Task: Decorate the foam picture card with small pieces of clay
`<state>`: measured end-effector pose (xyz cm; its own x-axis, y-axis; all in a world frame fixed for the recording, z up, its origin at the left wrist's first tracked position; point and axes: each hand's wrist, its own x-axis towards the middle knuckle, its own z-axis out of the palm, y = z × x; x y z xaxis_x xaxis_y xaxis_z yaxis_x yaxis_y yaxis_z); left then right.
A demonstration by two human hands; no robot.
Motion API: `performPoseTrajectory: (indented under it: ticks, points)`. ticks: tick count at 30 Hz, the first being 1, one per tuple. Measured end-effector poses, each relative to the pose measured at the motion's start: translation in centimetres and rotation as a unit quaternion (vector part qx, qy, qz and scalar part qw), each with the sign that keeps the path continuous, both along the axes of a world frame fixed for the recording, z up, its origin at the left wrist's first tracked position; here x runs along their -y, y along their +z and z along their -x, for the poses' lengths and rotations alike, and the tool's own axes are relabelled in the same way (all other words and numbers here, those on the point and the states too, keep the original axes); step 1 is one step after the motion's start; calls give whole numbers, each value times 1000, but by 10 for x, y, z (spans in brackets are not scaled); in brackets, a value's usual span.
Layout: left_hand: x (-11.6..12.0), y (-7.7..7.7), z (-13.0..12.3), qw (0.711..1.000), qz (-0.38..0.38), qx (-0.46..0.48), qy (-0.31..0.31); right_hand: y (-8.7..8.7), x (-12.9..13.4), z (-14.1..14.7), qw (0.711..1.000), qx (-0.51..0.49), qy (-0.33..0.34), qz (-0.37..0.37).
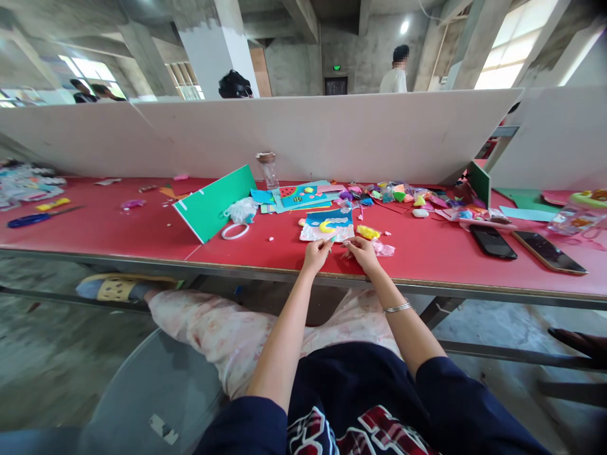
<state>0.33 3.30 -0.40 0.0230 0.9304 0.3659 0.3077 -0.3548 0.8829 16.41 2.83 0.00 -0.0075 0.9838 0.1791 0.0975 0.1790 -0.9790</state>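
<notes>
At the table's front edge my left hand (317, 255) is closed in a pinch. A tiny teal spot shows at its fingertips, too small to name. Close by on the right, my right hand (362, 254) is also pinched, and what its fingers hold, if anything, cannot be made out. Just beyond both hands lies a picture card (339, 218), blue above and white below, with a yellow crescent moon (327, 226) on it. A yellow clay packet (368, 232) and a crumpled pink wrapper (384, 249) lie beside my right hand.
Behind the card are coloured sheets (303, 197) and a heap of clay packets (401, 193). A green board (215, 202) leans at left near a white ring (235, 231) and a glass jar (268, 170). Two phones (493, 242) lie right; scissors (35, 219) lie far left.
</notes>
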Motion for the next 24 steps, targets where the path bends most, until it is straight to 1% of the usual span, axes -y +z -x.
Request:
performPoseTrajectory:
  ticks: [7,11,14,21,24]
  points:
    - [-2,-2,-1,1000,22,15,-8,0,1,-1,999,-13,33,-1]
    - [-2,-1,-1,999,33,8,0,-3,-1,-1,999,6,33,-4]
    - [-3,-2,0,999,46,8,-6,-5,-1,0,999,3,38,-1]
    - [2,0,1,1000,25,-5,-11,-3,-1,1,999,4,41,8]
    - [5,3,0,1000,25,13,8,-3,0,2,999,1,40,12]
